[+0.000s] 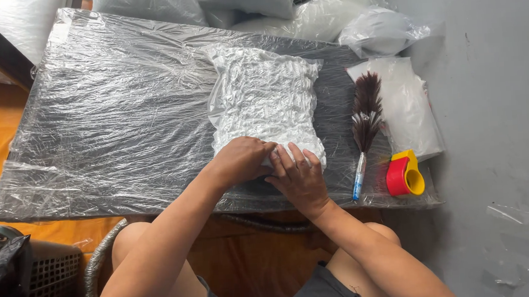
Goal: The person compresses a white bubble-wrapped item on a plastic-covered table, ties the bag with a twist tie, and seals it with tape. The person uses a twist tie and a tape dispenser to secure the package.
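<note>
A white crinkled pillow sealed in clear plastic [264, 99] lies on a dark table wrapped in plastic film [110, 121]. Both hands rest on the near end of the bag. My left hand [241, 160] is closed around the bag's near edge, knuckles up. Beside it, my right hand [298, 176] presses its fingers flat on the same edge, touching the left hand. The edge itself is hidden under the hands.
A feather duster with a blue handle [364, 130] lies right of the pillow. A red and yellow tape dispenser [405, 173] sits at the table's right front corner, near a flat white bag [405, 103]. More bagged pillows [317, 14] are piled behind. A dark basket [46, 278] stands at lower left.
</note>
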